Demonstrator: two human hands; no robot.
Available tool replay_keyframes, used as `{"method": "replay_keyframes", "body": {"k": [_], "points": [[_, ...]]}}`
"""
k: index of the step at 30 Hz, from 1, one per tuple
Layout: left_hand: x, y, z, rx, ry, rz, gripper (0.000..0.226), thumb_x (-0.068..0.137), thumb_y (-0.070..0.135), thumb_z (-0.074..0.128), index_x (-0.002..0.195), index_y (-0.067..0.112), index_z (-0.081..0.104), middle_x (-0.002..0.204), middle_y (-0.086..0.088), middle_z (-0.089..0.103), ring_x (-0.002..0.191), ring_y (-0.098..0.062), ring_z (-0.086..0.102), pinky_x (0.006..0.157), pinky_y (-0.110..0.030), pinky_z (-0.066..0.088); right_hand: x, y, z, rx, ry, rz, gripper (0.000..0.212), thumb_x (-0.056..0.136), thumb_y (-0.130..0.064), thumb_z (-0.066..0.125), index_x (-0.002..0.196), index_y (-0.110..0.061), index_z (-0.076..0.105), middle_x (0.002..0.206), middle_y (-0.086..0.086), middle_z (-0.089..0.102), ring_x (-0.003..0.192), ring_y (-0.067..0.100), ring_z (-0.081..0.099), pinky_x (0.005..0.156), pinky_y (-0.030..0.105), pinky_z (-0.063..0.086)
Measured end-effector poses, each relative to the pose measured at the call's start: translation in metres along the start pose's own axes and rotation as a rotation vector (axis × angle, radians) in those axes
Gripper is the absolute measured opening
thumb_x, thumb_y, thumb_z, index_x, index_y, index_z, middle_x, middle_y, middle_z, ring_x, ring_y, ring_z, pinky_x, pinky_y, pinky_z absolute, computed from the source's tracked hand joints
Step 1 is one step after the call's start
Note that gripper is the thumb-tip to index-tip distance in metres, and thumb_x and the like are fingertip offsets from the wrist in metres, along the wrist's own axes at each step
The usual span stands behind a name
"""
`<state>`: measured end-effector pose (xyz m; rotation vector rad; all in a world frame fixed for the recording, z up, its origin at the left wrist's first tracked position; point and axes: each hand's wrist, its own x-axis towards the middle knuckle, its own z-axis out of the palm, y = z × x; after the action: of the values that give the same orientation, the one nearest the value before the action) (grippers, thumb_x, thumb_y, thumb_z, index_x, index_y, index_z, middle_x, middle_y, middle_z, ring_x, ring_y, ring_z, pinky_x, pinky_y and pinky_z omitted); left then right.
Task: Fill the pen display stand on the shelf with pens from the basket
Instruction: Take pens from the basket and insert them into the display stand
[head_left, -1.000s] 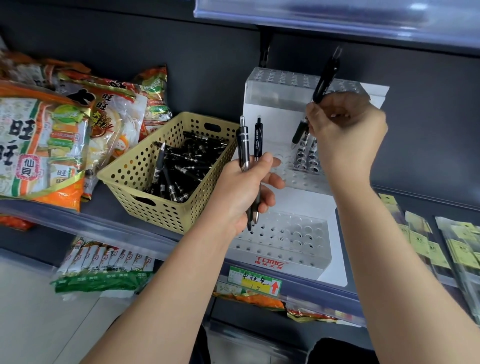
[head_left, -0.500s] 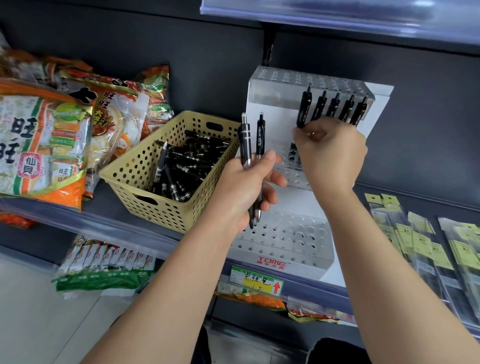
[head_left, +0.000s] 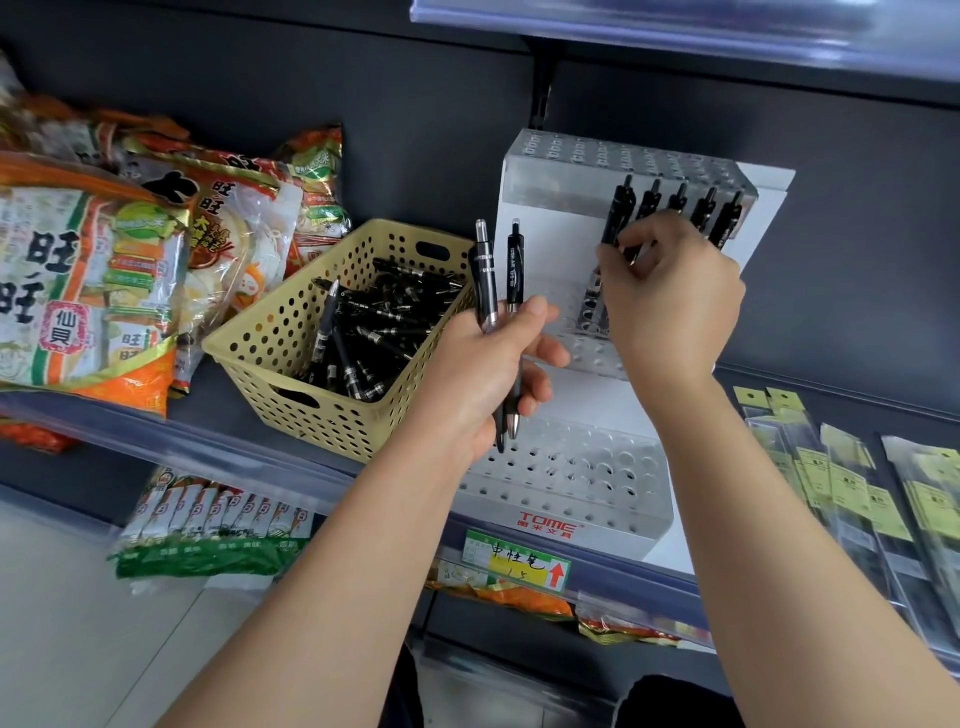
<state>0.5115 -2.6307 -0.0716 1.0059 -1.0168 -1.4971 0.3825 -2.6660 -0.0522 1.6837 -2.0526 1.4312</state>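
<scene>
A white tiered pen display stand (head_left: 571, 499) with rows of holes sits on the shelf. Several black pens (head_left: 675, 205) stand in a row in its middle tier. My right hand (head_left: 670, 296) pinches the leftmost pen of that row (head_left: 621, 213) near its lower part. My left hand (head_left: 483, 374) grips two black pens (head_left: 496, 270) upright, in front of the stand's left side. A yellow perforated basket (head_left: 291, 332) to the left holds several more black pens (head_left: 379, 332).
Large snack bags (head_left: 104, 270) lie on the shelf left of the basket. Packaged items in clear sleeves (head_left: 857, 499) hang at the right. A price label (head_left: 519, 564) marks the shelf edge; more snack packs (head_left: 208, 525) lie on the shelf below.
My right hand came down from above the stand and lowered its pen into the middle tier, beside the other pens. My left hand with its two pens has stayed in place.
</scene>
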Motion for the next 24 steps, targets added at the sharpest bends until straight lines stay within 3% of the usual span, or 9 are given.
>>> {"method": "replay_keyframes", "body": {"k": [3,7,9,11,13,19,24], "points": [[0.000,0.000,0.000,0.003,0.001,-0.005,0.017,0.096,0.019,0.053,0.100,0.006,0.063,0.059,-0.003,0.061,0.039,-0.013,0.047,0.035,-0.019,0.032,-0.001,0.002,0.001,0.003,-0.020,-0.006,0.009,0.086,-0.026,0.060,0.089,-0.021,0.065,0.064,-0.008,0.054,0.063,0.018,0.049,0.059,0.026,0.030],[0.001,0.002,0.001,-0.030,-0.027,-0.020,0.019,0.092,0.006,0.052,0.108,0.003,0.063,0.059,-0.004,0.062,0.043,-0.015,0.046,0.037,-0.020,0.032,0.004,-0.003,-0.005,0.254,-0.118,-0.036,0.020,0.085,-0.031,0.064,0.066,-0.022,0.063,0.047,-0.010,0.050,0.045,0.006,0.043,0.049,0.022,0.033],[0.001,0.002,0.002,-0.060,-0.049,-0.018,0.021,0.091,0.004,0.051,0.109,0.001,0.061,0.060,-0.006,0.061,0.044,-0.016,0.046,0.037,-0.020,0.032,0.006,-0.011,-0.014,0.390,-0.335,0.039,0.028,0.085,-0.035,0.067,0.062,-0.019,0.065,0.047,-0.010,0.055,0.039,0.002,0.040,0.045,0.019,0.032],[0.000,0.002,0.002,-0.068,-0.065,-0.020,0.019,0.091,0.003,0.051,0.108,-0.002,0.059,0.061,-0.007,0.060,0.043,-0.016,0.046,0.036,-0.020,0.031,0.007,-0.016,-0.023,0.488,-0.618,0.145,0.023,0.081,-0.034,0.072,0.071,-0.013,0.072,0.058,-0.005,0.064,0.040,0.003,0.037,0.041,0.017,0.031],[-0.001,0.003,0.002,-0.055,-0.074,-0.024,0.011,0.091,0.003,0.051,0.100,-0.001,0.056,0.061,-0.008,0.059,0.042,-0.015,0.046,0.036,-0.020,0.030,0.007,-0.019,-0.028,0.514,-0.793,0.191,0.017,0.076,-0.028,0.077,0.077,-0.011,0.073,0.064,-0.003,0.069,0.042,0.005,0.035,0.038,0.016,0.026],[-0.001,0.001,0.002,-0.005,-0.118,-0.008,0.027,0.096,0.013,0.051,0.114,-0.007,0.053,0.061,-0.006,0.059,0.044,-0.015,0.047,0.038,-0.020,0.034,0.003,-0.024,-0.027,0.566,-0.744,0.234,0.019,0.072,-0.018,0.080,0.078,-0.003,0.071,0.051,-0.006,0.060,0.036,-0.004,0.045,0.037,0.005,0.030],[0.000,0.001,-0.001,-0.001,-0.085,-0.031,0.030,0.097,0.025,0.050,0.112,0.001,0.061,0.063,-0.003,0.061,0.045,-0.015,0.051,0.040,-0.022,0.042,0.009,-0.017,-0.026,0.666,-0.519,0.319,0.008,0.081,-0.017,0.071,0.074,-0.016,0.070,0.062,-0.003,0.067,0.046,0.007,0.053,0.041,0.018,0.036]]}}
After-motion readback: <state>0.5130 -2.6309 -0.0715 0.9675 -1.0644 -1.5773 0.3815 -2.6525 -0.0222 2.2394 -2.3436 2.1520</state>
